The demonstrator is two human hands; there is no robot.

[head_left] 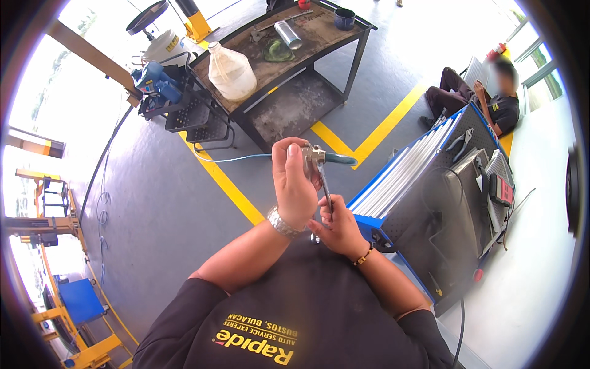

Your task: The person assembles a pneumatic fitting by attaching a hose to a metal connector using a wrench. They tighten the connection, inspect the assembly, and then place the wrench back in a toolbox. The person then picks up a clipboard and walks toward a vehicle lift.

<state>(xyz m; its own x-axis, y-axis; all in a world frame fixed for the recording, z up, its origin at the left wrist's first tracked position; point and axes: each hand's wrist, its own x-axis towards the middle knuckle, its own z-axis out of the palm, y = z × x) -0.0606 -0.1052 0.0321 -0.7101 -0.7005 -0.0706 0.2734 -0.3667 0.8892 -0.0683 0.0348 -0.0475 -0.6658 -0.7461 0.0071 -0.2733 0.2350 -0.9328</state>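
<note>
My left hand (pixel 294 187) is raised in front of me, its fingers wrapped round a silvery metal fitting (pixel 314 155). A short blue-green tube-like part (pixel 340 159) sticks out from the fitting to the right. A thin light-blue line (pixel 236 158) runs from the left toward the same hand. Just below and to the right, my right hand (pixel 342 227) is closed on a slim metal wrench (pixel 326 189). The wrench's upper end meets the fitting; its exact contact is too small to make out.
A dark metal work table (pixel 319 31) ahead carries a white plastic jug (pixel 231 71), a silver can (pixel 288 35) and a green cloth (pixel 278 50). On the right stands a blue tool cart (pixel 393 178) with pliers (pixel 460 144). A person (pixel 501 101) sits beyond it.
</note>
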